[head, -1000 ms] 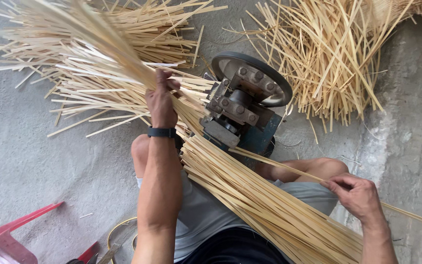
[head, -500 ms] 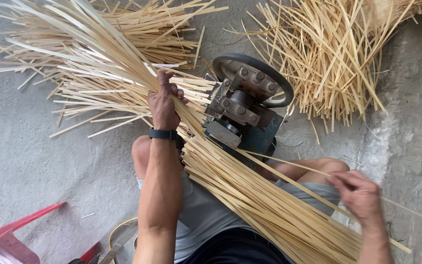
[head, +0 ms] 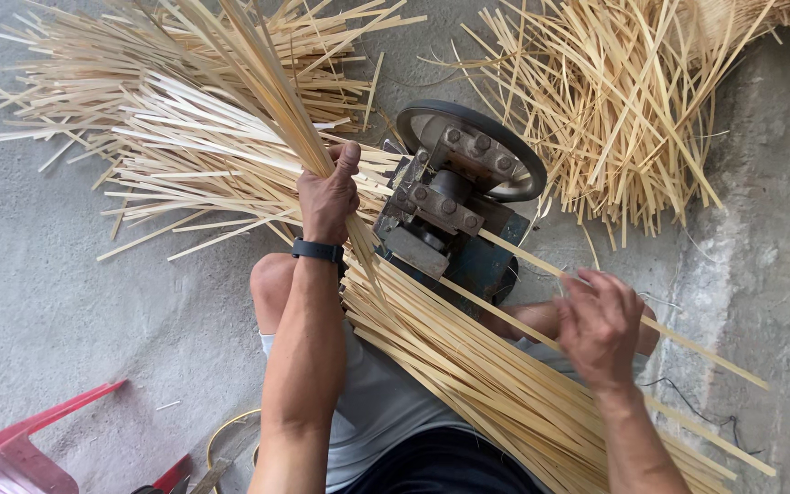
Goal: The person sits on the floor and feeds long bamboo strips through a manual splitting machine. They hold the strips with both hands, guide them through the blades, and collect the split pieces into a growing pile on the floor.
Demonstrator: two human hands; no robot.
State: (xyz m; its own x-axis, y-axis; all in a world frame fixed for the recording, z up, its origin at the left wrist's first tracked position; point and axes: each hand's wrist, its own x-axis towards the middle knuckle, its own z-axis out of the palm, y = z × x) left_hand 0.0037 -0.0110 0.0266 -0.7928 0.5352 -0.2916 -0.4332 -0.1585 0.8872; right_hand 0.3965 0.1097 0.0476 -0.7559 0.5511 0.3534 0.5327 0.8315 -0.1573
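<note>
My left hand point(head: 326, 197) grips a thick bundle of long pale bamboo strips point(head: 468, 361) that runs diagonally from upper left down across my lap to the lower right. A black wristband sits on that wrist. My right hand point(head: 601, 325) pinches a single bamboo strip point(head: 697, 346) that comes out of a small dark metal splitting machine point(head: 454, 206) with a round wheel and bolted plates, standing just beyond my knees.
A loose heap of split strips point(head: 176, 155) lies on the grey concrete floor at the upper left, another heap point(head: 614, 101) at the upper right. A red plastic stool point(head: 11, 453) is at the bottom left, a round rim point(head: 221, 439) beside it.
My right hand has risen and moved left toward the machine, taking hold of one strip. My left hand has shifted slightly up on the bundle.
</note>
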